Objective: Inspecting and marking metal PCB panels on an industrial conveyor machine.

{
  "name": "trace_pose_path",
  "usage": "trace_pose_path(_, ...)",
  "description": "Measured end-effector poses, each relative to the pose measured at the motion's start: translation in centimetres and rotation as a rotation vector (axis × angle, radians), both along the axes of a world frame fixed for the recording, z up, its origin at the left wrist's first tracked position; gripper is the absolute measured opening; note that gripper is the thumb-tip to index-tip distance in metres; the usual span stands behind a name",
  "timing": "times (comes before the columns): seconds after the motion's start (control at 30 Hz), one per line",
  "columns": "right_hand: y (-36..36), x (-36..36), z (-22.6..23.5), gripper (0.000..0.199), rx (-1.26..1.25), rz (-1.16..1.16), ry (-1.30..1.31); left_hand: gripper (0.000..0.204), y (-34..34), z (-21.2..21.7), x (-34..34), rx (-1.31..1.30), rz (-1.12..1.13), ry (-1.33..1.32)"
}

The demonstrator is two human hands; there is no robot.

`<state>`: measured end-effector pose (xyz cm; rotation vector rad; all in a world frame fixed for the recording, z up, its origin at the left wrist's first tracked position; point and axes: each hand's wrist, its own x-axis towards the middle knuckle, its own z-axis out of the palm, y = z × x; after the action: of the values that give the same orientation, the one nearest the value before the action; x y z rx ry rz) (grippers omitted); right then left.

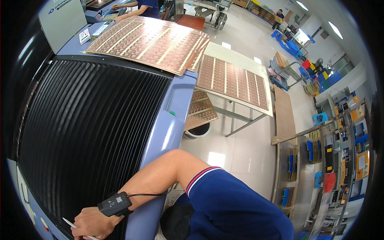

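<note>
My right hand [93,223] is low at the left, at the near end of the black ribbed bellows cover [92,128] of a blue machine. Its fingers are closed around a thin white pen-like stick [68,222], whose pointed end sticks out to the left. The lower part of the hand is cut off by the picture's edge. A black box-shaped device [115,204] with a cable is strapped to that wrist. My left hand does not show.
Copper-coloured patterned panels [148,42] lie on the machine's far end; more sit on a white table [270,108] beside it. A bucket [198,132] stands below. Metal shelving [300,180] lines the right. Another person's arm [128,14] reaches in at the top; someone stands far off.
</note>
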<state>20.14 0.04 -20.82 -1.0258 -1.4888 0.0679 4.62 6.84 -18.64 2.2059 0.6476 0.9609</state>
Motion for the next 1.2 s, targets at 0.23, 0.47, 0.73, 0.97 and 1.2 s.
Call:
trace_pose_path(0.23, 0.0, -0.4, -0.2, 0.019, 0.002, -0.012, 0.005, 0.021, -0.1, 0.4, -0.2, -0.019, -0.029, 0.023)
trace_pose_path(0.47, -0.2, -0.5, -0.2, 0.018, 0.007, -0.015, -0.016, 0.024, -0.1, 0.4, -0.8, -0.040, 0.009, 0.103)
trace_pose_path(0.73, -1.5, -0.2, 1.1, 0.020, -0.060, 0.059, 0.046, 0.027, -0.4, 0.8, -0.8, -0.013, 0.006, 0.130)
trace_pose_path(0.97, -1.5, 0.3, 0.9, 0.021, -0.019, 0.061, -0.036, 0.027, 0.0, 0.7, -0.9, -0.021, 0.014, 0.209)
trace_pose_path(1.2, -1.4, 0.2, 0.7, 0.021, 0.002, 0.057, -0.040, 0.026, -0.2, 0.7, -0.8, 0.015, -0.028, 0.127)
